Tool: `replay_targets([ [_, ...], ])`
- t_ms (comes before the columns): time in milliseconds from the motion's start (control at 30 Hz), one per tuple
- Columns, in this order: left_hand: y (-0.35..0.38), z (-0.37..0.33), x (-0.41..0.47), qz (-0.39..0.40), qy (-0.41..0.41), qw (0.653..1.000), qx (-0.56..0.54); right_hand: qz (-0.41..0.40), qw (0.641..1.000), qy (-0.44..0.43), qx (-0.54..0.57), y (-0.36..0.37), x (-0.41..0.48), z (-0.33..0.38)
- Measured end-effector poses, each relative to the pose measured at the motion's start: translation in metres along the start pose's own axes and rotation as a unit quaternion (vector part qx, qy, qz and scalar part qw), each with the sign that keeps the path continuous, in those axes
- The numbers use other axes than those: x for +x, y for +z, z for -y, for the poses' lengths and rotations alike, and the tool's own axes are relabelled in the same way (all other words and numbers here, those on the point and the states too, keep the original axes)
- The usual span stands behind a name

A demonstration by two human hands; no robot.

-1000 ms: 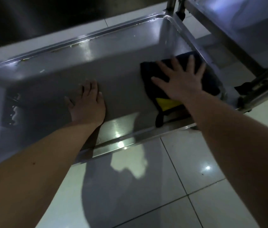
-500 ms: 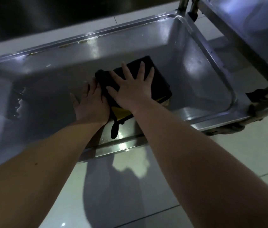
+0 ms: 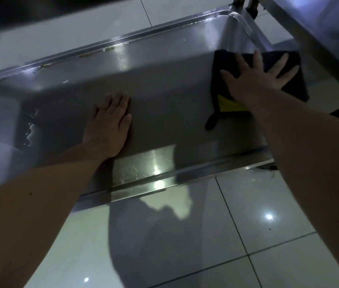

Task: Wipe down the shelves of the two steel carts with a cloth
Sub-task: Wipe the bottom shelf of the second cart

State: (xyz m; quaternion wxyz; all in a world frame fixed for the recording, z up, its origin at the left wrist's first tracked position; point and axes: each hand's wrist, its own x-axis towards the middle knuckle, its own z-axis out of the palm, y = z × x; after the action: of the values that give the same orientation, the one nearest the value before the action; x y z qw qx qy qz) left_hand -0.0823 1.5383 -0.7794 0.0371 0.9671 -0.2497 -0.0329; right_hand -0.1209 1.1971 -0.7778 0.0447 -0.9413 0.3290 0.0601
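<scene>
The right hand [image 3: 256, 80] lay flat with fingers spread, pressing the dark cloth [image 3: 219, 90] onto the steel cart shelf [image 3: 164, 100] near its far right corner. The left hand [image 3: 108, 123], flat and holding nothing, braced mid-shelf. Even palm pressure and overlapping strokes into the rounded corners would likely serve best. The steel looked smooth, glossy and tray-shaped with a raised rim; the cloth was soft and folded, showing yellow.

Shelf [image 3: 170, 104] ran clear between left hand [image 3: 108, 125] and right hand [image 3: 253, 82]; raised rim [image 3: 110, 45] walled beyond them, second cart [image 3: 314, 44] crowded the right hand's outer side.
</scene>
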Motion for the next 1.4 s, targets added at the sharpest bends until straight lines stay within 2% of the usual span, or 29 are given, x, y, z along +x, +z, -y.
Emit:
replay_targets([
  [100, 0.001, 0.0, 0.001, 0.002, -0.02, 1.0, 0.01, 0.003, 0.995, -0.099, 0.013, 0.005, -0.026, 0.067],
  [233, 0.0, 0.001, 0.001, 0.015, -0.017, 0.999, 0.034, -0.012, 0.962, -0.272, -0.011, 0.021, -0.088, 0.154],
  [367, -0.002, 0.006, 0.0, 0.016, -0.012, 0.999, 0.031, -0.015, 0.946, -0.323, 0.002, 0.022, -0.087, 0.154],
  [433, -0.002, 0.005, 0.001, 0.008, -0.013, 1.0, 0.014, -0.024, 0.951, -0.308, 0.0, 0.02, -0.067, 0.129],
  [633, 0.001, 0.004, 0.002, -0.006, -0.021, 1.0, -0.001, -0.018, 0.995, -0.098, -0.009, 0.0, 0.025, 0.008],
  [700, 0.001, 0.002, 0.002, -0.007, -0.022, 1.0, 0.0, -0.014, 0.998, -0.057, -0.011, 0.0, 0.033, -0.003],
  [767, 0.0, 0.001, 0.002, -0.007, -0.026, 1.0, 0.004, -0.012, 0.999, -0.032, 0.002, 0.002, 0.025, 0.016],
  [833, -0.001, -0.001, 0.001, -0.008, -0.028, 1.0, 0.01, -0.012, 0.997, -0.069, 0.012, 0.003, 0.006, 0.056],
  [1000, -0.002, -0.001, 0.0, 0.004, -0.027, 0.999, 0.027, -0.012, 0.96, -0.281, -0.007, 0.017, -0.082, 0.166],
  [1100, -0.004, 0.001, -0.001, 0.012, -0.028, 0.999, 0.015, -0.004, 0.951, -0.31, 0.002, 0.019, -0.09, 0.171],
  [1200, -0.004, -0.001, -0.001, 0.003, -0.027, 1.0, 0.002, -0.015, 0.959, -0.282, -0.005, 0.016, -0.066, 0.136],
  [1400, -0.002, 0.002, 0.001, -0.009, -0.026, 1.0, -0.007, -0.002, 0.998, -0.065, 0.004, 0.002, -0.022, 0.008],
])
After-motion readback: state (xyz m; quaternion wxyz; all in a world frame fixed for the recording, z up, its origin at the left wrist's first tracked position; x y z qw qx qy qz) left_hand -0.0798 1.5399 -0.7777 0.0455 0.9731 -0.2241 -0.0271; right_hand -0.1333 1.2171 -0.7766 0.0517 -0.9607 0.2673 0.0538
